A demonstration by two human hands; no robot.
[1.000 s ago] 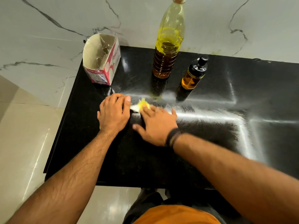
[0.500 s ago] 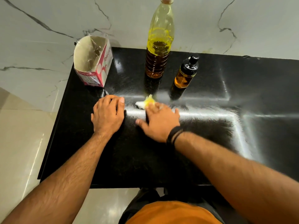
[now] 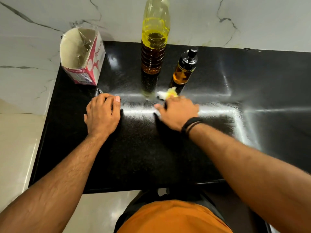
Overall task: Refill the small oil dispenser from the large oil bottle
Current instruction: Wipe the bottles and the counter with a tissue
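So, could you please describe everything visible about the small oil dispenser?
The small oil dispenser is a clear bottle of amber oil, seemingly glass or plastic, with a black pump cap fitted. It stands upright on the black countertop, right of the large oil bottle and apart from it. Neither hand touches it; a yellow-stained wipe lies just before its base.

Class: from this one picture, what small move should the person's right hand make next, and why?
Probably sweep the tissue on to the right. The right hand presses the yellow-stained wad onto the counter just before the dispenser, which is capped and upright, and wipe streaks run on rightward.
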